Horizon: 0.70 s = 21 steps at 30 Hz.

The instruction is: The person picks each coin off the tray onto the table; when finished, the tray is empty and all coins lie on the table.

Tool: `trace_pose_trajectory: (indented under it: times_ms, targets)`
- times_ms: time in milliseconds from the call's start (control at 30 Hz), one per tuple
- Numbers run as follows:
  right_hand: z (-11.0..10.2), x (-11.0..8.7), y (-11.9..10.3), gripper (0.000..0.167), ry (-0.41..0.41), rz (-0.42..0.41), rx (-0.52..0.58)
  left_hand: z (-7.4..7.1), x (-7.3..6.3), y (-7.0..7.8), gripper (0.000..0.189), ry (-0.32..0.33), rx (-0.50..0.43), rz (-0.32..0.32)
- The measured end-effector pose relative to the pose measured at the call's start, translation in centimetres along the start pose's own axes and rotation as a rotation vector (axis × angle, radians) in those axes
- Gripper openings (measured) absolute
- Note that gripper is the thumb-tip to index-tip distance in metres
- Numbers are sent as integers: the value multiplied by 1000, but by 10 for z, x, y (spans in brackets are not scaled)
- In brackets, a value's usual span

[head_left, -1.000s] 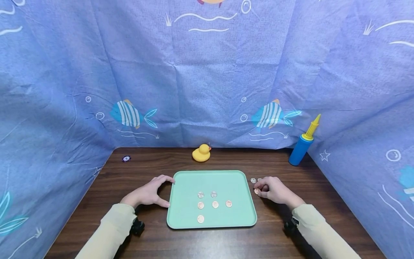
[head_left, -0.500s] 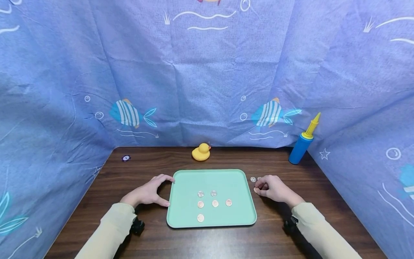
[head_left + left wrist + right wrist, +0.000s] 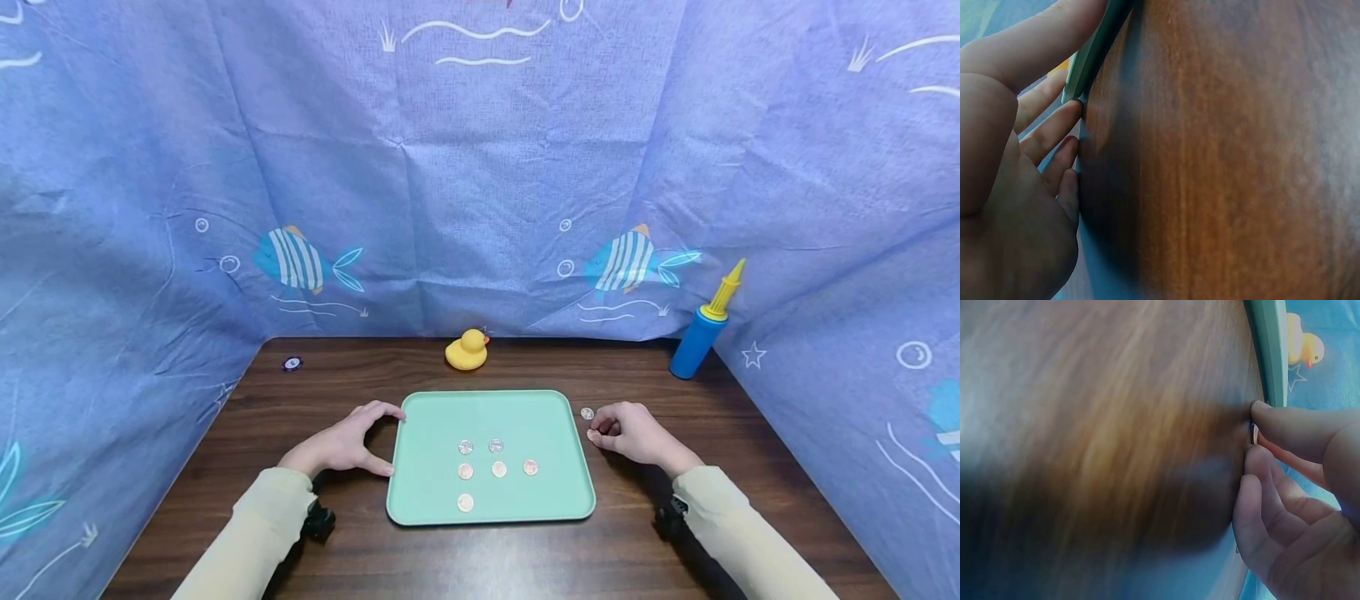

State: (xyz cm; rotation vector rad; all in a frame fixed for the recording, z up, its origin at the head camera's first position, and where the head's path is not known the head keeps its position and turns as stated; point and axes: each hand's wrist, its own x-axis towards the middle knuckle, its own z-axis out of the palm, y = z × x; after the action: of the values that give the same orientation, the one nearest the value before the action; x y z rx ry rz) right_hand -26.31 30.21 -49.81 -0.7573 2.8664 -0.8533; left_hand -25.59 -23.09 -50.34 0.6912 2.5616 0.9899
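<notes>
My left hand [image 3: 339, 442] is spread beside the green tray [image 3: 431, 417], thumb and fingertips right at its left rim; the left wrist view shows the thumb and fingers [image 3: 1054, 134] along the tray's edge. Beyond the tray's right side, my right hand [image 3: 636, 433] pinches a copper coin [image 3: 593, 435] between thumb and fingers, low over the table. In the right wrist view the coin [image 3: 1254, 434] shows as a thin edge between the fingertips. A silver coin [image 3: 587, 413] lies just past those fingers. On the tray are two silver coins [image 3: 466, 447] and several copper ones [image 3: 499, 469].
A yellow rubber duck [image 3: 467, 351] sits at the back of the brown wooden table [image 3: 495, 567]. At the back left lies a dark poker chip [image 3: 292, 363]. A blue and yellow hand pump [image 3: 699, 342] stands at the back right, against the blue curtain [image 3: 480, 183].
My right hand has moved slightly back and left, its fingers closing in on the copper coin. A second silver coin behind it is now hidden. The left hand has stayed at the tray.
</notes>
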Motion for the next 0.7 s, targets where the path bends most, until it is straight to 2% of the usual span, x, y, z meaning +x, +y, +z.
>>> trace_pose_trajectory:
  times_ms: [700]
  targets:
    - [3,4,-4,9,39,81,-24,1,1,-2,85,9,5,14]
